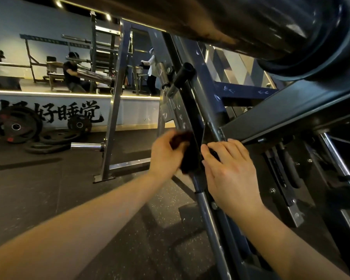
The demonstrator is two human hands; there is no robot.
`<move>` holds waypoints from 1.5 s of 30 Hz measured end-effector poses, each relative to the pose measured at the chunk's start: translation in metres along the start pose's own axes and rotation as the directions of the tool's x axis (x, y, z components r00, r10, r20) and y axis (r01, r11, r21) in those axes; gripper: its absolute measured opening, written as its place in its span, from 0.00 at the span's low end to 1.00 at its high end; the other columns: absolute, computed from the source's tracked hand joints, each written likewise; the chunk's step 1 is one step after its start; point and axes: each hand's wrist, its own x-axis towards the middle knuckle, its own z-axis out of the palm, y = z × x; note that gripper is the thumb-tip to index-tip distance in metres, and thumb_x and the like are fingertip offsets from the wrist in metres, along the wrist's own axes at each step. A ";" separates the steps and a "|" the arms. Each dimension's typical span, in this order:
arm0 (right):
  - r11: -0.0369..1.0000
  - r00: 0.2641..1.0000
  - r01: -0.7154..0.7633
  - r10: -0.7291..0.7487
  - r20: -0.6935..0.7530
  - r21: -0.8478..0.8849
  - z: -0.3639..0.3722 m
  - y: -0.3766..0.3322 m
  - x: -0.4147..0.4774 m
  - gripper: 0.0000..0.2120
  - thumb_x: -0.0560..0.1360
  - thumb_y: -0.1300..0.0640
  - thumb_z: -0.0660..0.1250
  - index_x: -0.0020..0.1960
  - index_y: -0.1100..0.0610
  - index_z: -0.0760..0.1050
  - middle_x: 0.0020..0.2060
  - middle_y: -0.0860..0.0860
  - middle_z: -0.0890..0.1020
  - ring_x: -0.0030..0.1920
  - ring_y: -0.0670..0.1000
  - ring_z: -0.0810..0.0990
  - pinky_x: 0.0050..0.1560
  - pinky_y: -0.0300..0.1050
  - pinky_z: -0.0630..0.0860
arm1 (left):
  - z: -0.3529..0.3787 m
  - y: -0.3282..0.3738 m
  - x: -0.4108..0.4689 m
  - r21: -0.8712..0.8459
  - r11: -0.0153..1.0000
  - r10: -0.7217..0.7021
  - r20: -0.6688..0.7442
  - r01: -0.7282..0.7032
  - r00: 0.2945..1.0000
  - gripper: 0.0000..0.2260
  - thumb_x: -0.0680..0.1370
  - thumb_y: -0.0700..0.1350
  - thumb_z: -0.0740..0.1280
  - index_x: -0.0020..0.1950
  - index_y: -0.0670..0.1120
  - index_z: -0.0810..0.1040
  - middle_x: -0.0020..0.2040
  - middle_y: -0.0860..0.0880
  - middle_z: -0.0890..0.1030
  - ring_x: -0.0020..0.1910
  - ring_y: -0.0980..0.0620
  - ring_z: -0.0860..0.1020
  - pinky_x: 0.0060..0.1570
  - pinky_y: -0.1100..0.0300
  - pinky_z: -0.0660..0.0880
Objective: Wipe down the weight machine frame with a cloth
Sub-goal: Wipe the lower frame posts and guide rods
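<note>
A slanted dark steel bar of the weight machine frame runs from upper middle down to the floor. A dark cloth is wrapped against this bar at mid height. My left hand grips the cloth from the left, fingers curled round it. My right hand lies on the right side of the bar with fingers straight, fingertips touching the cloth's edge. Part of the cloth is hidden behind the bar and my hands.
A thick black roller pad hangs close overhead. More frame beams and guide rods crowd the right. On the left floor lie weight plates, with a silver rack standing nearby. A mirror shows people further off.
</note>
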 end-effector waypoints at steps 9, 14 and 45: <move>1.000 1.000 -0.022 0.022 -0.022 0.018 0.004 -0.001 0.001 0.13 0.80 0.61 0.66 0.62 0.62 0.82 0.55 0.57 0.85 0.58 0.56 0.82 0.72 0.54 0.68 | -0.007 0.004 0.029 -0.088 0.988 -0.129 -0.021 0.127 0.991 0.09 0.80 0.41 0.70 0.56 0.54 0.79 0.54 0.54 0.82 0.56 0.56 0.81 0.58 0.55 0.81; 0.999 1.000 -0.026 0.026 -0.002 0.027 0.001 -0.003 0.001 0.16 0.81 0.57 0.60 0.62 0.62 0.82 0.56 0.57 0.84 0.59 0.56 0.81 0.72 0.55 0.69 | 0.001 -0.010 -0.028 -0.016 0.998 -0.059 0.099 0.061 0.993 0.09 0.80 0.41 0.71 0.59 0.49 0.82 0.51 0.54 0.85 0.52 0.61 0.83 0.51 0.67 0.79; 0.998 0.998 -0.060 0.060 0.008 0.008 0.003 -0.006 0.002 0.17 0.81 0.58 0.58 0.61 0.62 0.83 0.55 0.56 0.85 0.59 0.56 0.82 0.73 0.54 0.68 | -0.004 -0.009 -0.004 0.087 0.985 -0.156 0.120 0.146 0.981 0.06 0.80 0.43 0.71 0.54 0.52 0.83 0.48 0.55 0.85 0.48 0.58 0.84 0.51 0.61 0.82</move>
